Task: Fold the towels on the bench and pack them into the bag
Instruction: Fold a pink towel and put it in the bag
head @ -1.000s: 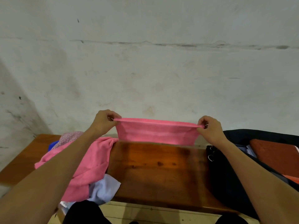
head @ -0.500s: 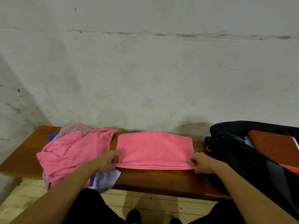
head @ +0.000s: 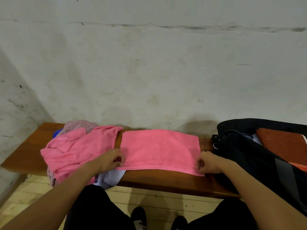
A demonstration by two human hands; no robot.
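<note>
Seen from the head camera, a folded pink towel [head: 159, 150] lies flat across the middle of a wooden counter [head: 25, 156] set against a stained plaster wall [head: 149, 63]. The left hand [head: 110, 159] pinches the towel's near left corner, fingers [head: 118, 159] curled in on the cloth; the right hand [head: 208, 162] pinches the near right corner the same way. The towel's near edge runs almost straight between the two hands, a little back from the counter's front lip, where a strip of bare wood shows. Its far edge sits close to the wall.

To the left, just beside the towel with a narrow gap of wood between, a loose heap of pink towels [head: 78, 150] spills over the front edge, with a speckled mauve cloth [head: 81, 126] behind it, a blue item [head: 56, 132] barely showing, and a pale lilac cloth [head: 109, 177] hanging down below the left hand. Bare counter extends beyond the heap to the left end.

To the right, a black bag [head: 245, 156] stands open near the towel's right edge, just beside the right hand, with a rust-red folded item [head: 280, 143] inside. Below the counter are pale floor tiles [head: 157, 201] and dark shoes [head: 138, 216].
</note>
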